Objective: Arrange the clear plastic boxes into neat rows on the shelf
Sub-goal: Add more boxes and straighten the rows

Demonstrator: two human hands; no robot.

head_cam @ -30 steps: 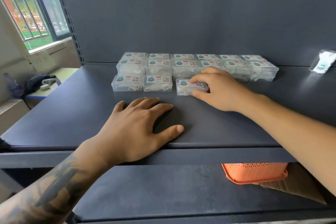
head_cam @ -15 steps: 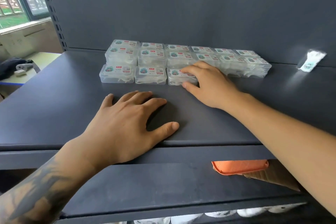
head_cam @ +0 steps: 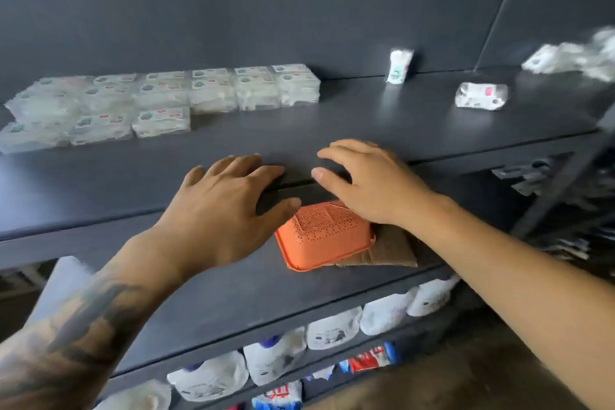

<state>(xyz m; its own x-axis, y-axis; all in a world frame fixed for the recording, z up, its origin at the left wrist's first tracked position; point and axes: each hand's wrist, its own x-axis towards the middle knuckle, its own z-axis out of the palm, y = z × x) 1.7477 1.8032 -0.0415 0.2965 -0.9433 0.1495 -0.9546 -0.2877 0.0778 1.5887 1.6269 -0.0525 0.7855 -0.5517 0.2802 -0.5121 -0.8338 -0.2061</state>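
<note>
The right hand [head_cam: 372, 183] is now being drawn off the clear plastic boxes [head_cam: 159, 103], rowed at ten o'clock; both it and the left hand [head_cam: 226, 206] are being held open, empty. The loose box [head_cam: 481, 96] at two o'clock, seemingly blurred, is risking being knocked.

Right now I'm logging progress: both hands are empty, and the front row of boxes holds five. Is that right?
Not quite. The head view shows the front row holds three boxes, not five. The rest stands: the left hand and right hand hold nothing, fingers spread over the shelf edge.
</note>
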